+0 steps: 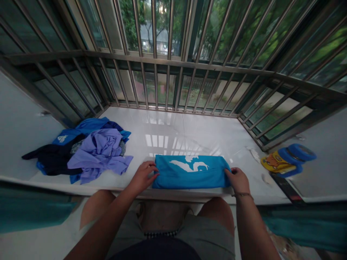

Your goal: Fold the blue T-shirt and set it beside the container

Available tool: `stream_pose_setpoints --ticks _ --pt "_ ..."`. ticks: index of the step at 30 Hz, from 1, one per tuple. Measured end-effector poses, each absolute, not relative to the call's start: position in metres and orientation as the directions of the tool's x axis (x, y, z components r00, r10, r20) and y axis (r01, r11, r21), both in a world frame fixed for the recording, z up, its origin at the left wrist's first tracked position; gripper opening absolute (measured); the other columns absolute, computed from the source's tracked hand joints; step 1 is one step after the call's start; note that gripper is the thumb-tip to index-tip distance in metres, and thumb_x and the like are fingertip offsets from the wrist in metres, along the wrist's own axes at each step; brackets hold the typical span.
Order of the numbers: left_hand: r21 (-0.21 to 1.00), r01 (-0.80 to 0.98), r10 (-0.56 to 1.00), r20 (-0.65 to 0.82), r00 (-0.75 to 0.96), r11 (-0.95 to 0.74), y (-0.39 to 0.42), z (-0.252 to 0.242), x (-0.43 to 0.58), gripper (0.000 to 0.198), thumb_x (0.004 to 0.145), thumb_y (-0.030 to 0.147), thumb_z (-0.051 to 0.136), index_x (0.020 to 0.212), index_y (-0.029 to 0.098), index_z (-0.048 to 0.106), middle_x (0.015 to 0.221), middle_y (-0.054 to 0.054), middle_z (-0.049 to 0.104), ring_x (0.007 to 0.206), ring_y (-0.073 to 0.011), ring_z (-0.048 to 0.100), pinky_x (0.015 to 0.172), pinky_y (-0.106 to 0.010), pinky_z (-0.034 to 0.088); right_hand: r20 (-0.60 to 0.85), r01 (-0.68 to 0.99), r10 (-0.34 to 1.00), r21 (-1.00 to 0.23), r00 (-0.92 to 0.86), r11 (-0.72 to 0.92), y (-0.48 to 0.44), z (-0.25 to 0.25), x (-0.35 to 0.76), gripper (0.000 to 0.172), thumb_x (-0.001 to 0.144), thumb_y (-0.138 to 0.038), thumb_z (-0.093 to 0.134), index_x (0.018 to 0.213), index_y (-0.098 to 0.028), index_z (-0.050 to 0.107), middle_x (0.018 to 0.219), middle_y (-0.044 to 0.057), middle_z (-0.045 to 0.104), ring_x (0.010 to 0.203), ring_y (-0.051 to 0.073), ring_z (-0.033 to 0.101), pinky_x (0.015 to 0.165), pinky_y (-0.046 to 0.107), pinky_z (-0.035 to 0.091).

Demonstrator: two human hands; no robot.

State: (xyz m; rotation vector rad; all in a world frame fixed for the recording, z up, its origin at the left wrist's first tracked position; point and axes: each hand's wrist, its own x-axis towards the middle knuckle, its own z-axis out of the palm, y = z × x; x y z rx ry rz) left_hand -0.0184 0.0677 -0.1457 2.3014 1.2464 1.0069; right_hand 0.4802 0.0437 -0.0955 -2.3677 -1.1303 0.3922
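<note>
The folded blue T-shirt (191, 172) sits at 12 o'clock, its ends covered by the left hand (142, 177) and right hand (238, 180), fingers half-curled; whether it's actually pinched can't be told. Tbh, it could slide on the polished white ledge (168, 126) if tugged, loosening the fold.

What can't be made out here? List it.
Head view:
Folded turquoise shirt: white print cut off by the fold.
Dark navy garment: shape hidden by the crumpled lavender shirt.
Round blue stacked object: too warped near the picture's edge to identify.
</note>
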Motion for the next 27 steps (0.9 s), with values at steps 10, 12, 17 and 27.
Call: stream_pose_setpoints --ticks 10,12,17,27 --pt "0.591 0.58 0.81 0.249 0.531 -0.561 0.106 -0.152 -0.007 0.007 0.093 0.032 0.083 0.094 0.026 0.085 0.11 -0.007 0.067 0.102 -0.0249 0.067 0.091 -0.037 0.051 0.228 0.935 0.937 -0.297 0.266 -0.193 0.066 -0.016 0.334 0.008 0.094 -0.023 0.069 0.102 -0.023 0.067 0.106 0.005 0.076 0.088 0.021 0.068 0.074 0.031 0.037" --pt "0.682 0.552 0.851 0.208 0.482 -0.48 0.113 -0.157 -0.008 0.01 0.091 0.035 0.085 0.09 0.024 0.084 0.106 -0.006 0.066 0.095 -0.0224 0.066 0.087 -0.035 0.052 0.213 0.973 0.971 -0.224 0.111 -0.062 0.067 -0.011 0.288 0.008 0.099 -0.021 0.066 0.106 -0.022 0.068 0.111 0.007 0.075 0.093 0.022 0.068 0.077 0.032 0.039" --pt "0.739 0.581 0.892 0.059 0.447 -0.34 0.122 -0.156 -0.008 0.015 0.096 0.033 0.073 0.089 0.022 0.081 0.09 -0.002 0.066 0.079 -0.0183 0.063 0.075 -0.029 0.048 0.082 0.969 0.978 -0.142 -0.193 0.203 0.059 -0.033 0.189 0.015 0.11 -0.019 0.054 0.112 -0.021 0.068 0.113 0.011 0.075 0.102 0.025 0.07 0.086 0.038 0.044" --pt "0.652 0.704 0.935 0.02 0.353 -0.28 0.117 -0.158 -0.003 0.013 0.091 0.022 0.068 0.098 0.023 0.079 0.079 0.0 0.069 0.077 -0.0211 0.063 0.074 -0.03 0.042 0.081 0.961 0.978 -0.19 -0.191 0.203 0.052 -0.077 0.169 0.015 0.112 -0.022 0.055 0.115 -0.021 0.069 0.113 0.01 0.074 0.1 0.024 0.069 0.085 0.038 0.042"
